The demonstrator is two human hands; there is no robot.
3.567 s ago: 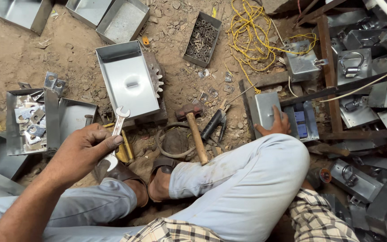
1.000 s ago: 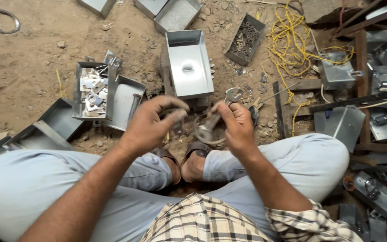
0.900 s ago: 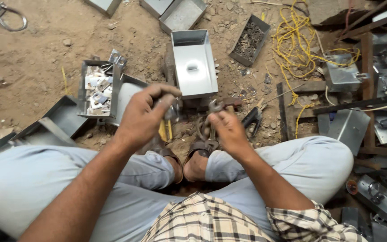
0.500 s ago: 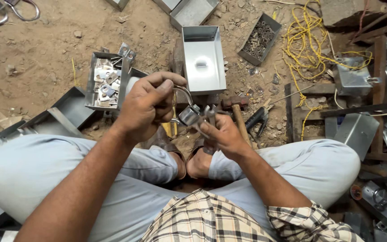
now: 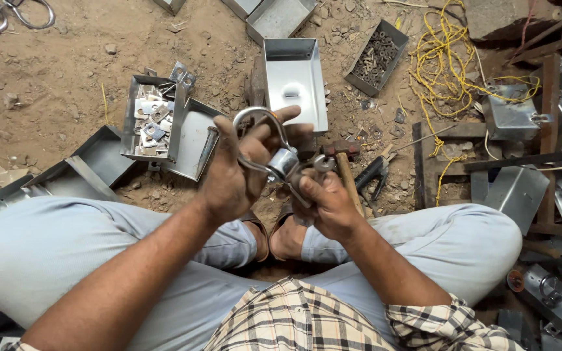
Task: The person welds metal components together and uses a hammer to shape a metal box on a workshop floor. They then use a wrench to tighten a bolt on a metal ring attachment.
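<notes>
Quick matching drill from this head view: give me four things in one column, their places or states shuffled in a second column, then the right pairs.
Things:
1. curved metal clamp
2. hammer
3. yellow cord
4. tray of dark fasteners

Places or states:
A. lies on the dirt just beyond the right hand
B. tangled loose on the ground at upper right
C. held up in the left hand
D. sits on the ground right of the empty open metal box

Pairs: 1-C, 2-A, 3-B, 4-D
</notes>
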